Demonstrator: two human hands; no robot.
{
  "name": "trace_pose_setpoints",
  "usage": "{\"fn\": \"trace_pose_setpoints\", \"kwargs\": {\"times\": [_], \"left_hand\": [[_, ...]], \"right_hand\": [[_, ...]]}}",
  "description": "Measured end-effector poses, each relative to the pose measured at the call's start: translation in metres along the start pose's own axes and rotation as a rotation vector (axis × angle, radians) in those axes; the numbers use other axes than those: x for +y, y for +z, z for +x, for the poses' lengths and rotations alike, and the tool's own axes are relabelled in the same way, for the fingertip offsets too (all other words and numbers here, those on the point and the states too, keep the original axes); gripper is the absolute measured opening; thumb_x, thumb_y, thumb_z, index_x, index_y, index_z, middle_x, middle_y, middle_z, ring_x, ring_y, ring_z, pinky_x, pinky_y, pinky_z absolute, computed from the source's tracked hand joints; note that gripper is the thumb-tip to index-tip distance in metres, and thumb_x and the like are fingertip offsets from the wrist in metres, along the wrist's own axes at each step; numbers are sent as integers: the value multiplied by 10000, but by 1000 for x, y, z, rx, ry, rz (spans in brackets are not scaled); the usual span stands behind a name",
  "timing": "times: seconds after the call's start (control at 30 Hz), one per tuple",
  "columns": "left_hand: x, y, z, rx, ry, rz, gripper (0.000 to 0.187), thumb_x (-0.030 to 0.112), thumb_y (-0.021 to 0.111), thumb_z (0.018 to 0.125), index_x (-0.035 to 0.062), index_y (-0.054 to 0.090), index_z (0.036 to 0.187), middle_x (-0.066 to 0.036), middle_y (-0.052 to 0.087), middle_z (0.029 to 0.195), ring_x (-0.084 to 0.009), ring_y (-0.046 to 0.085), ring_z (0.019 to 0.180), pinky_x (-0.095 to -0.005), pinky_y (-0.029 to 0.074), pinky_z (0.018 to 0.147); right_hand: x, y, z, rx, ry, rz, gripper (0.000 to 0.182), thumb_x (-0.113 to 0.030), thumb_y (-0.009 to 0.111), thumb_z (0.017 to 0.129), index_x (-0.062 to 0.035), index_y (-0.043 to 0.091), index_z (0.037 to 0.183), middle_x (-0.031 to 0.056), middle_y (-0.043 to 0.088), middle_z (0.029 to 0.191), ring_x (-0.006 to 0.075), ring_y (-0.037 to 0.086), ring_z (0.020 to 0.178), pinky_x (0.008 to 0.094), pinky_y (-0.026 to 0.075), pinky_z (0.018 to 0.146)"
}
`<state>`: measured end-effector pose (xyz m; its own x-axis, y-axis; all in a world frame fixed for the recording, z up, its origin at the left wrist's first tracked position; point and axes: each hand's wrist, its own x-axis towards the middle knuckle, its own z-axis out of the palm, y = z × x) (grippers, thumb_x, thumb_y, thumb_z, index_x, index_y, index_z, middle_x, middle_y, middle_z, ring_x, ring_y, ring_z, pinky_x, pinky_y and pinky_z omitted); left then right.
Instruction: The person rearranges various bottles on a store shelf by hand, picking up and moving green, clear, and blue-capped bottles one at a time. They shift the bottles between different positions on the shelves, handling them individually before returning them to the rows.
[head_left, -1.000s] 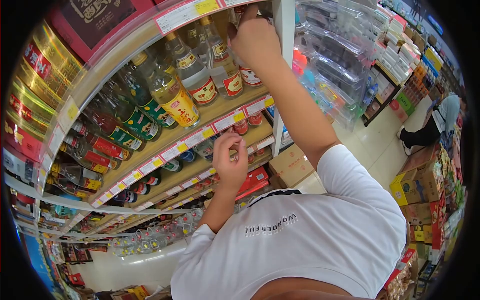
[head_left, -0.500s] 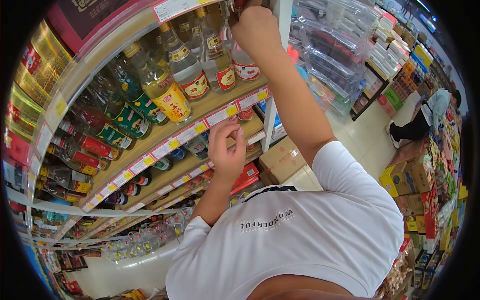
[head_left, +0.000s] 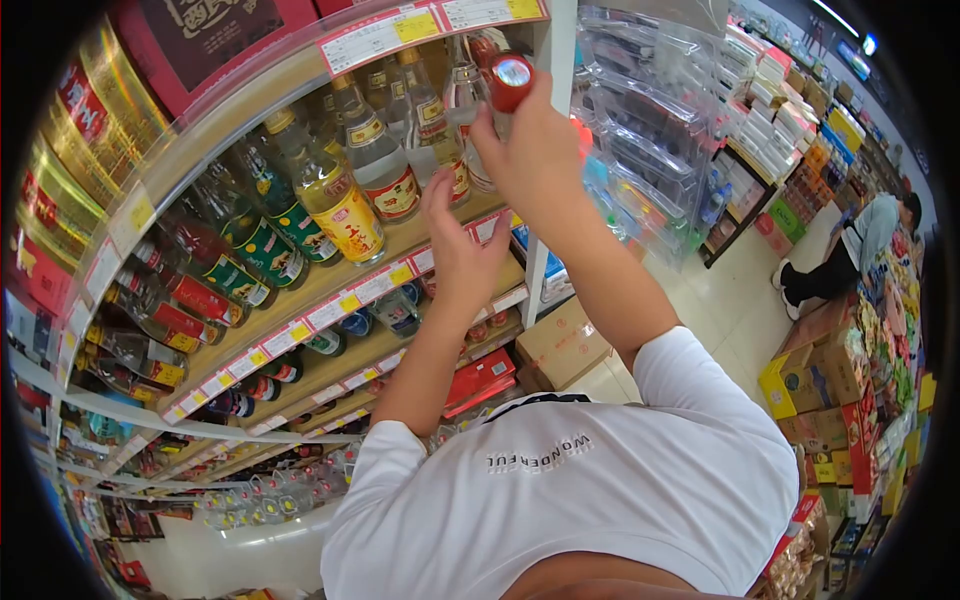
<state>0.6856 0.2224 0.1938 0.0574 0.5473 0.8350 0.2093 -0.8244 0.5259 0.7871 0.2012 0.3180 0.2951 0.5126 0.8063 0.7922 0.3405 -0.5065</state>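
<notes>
My right hand (head_left: 540, 150) is wrapped round something with a round red cap (head_left: 511, 82) and a shiny top, by the shelf's right upright; the hand hides most of it. Lower and to the left, my left hand (head_left: 465, 245) is raised at the shelf edge with thumb and fingers apart, holding nothing. Just behind its fingertips stand clear bottles with red and white labels (head_left: 395, 196). A bottle with a yellow label (head_left: 345, 218) stands to their left, followed by green-labelled bottles (head_left: 270, 255).
Price tags line the shelf edge (head_left: 330, 312). Clear plastic containers (head_left: 640, 120) hang right of the upright (head_left: 556, 100). A cardboard box (head_left: 563, 342) lies below. Far right, a person (head_left: 865, 235) bends by stacked goods. Gold boxes (head_left: 100, 110) stand upper left.
My right hand has come down and out from the shelf's upper part, bringing the red-capped item into view. My left hand has risen and its fingers have spread.
</notes>
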Motion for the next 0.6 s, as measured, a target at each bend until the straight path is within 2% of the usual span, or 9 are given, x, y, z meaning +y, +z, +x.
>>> {"fn": "trace_pose_setpoints", "kwargs": {"times": [0.03,0.07,0.13,0.27,0.3,0.37,0.4,0.5,0.6], "left_hand": [[-2,4,2,-7,4,8,840,58,813,794,-35,290,1445,-251,385,1473,-426,390,1387,-494,322,1167],[-4,8,4,-13,4,-5,857,62,816,791,-37,280,1452,-257,372,1484,-434,383,1394,-501,318,1170],[-9,14,7,-36,2,-31,891,68,823,785,-42,260,1467,-267,347,1507,-450,369,1408,-514,310,1176],[-37,27,19,-74,228,224,904,122,825,789,-27,264,1481,-264,355,1514,-455,387,1398,-533,310,1171],[-43,33,22,-9,359,222,899,131,821,793,-18,268,1485,-261,364,1511,-454,399,1387,-535,315,1167],[-50,37,18,-4,397,116,887,142,818,794,-1,283,1488,-255,389,1493,-448,420,1366,-534,331,1156],[-43,31,17,-61,301,16,881,145,818,791,8,294,1485,-250,405,1478,-444,428,1357,-532,344,1148],[-66,27,11,-82,250,-129,798,122,788,821,42,342,1478,-228,448,1444,-405,505,1283,-505,431,1084],[-61,20,-1,101,184,-108,613,194,719,876,27,447,1399,-205,551,1336,-349,582,1197,-470,490,1032]], "right_hand": [[1,-2,-8,15,-16,35,407,-237,707,903,34,476,1101,228,695,795,446,688,709,489,537,623],[6,0,-17,31,-59,12,429,-229,728,900,27,486,1146,183,699,779,374,700,657,438,536,576],[13,-2,-31,17,-145,61,439,-213,745,890,26,493,1159,160,699,773,315,701,631,399,530,546],[18,-10,-45,33,-287,31,469,-185,782,863,24,505,1178,117,711,838,228,691,587,344,517,503],[20,-13,-47,30,-337,59,468,-185,785,859,22,508,1175,116,713,868,231,697,604,345,522,512],[21,-21,-48,26,-434,113,466,-184,791,852,19,515,1167,116,717,926,237,709,638,346,531,531],[18,-27,-48,28,-461,136,478,-185,797,844,9,516,1178,115,716,956,243,715,664,348,538,545],[7,-44,-52,-26,-543,141,491,-177,797,831,1,521,1197,121,702,1040,256,711,710,346,547,575],[2,-56,-65,-159,-603,202,523,-211,786,827,20,530,1221,157,676,1129,268,701,740,338,547,600]]}}
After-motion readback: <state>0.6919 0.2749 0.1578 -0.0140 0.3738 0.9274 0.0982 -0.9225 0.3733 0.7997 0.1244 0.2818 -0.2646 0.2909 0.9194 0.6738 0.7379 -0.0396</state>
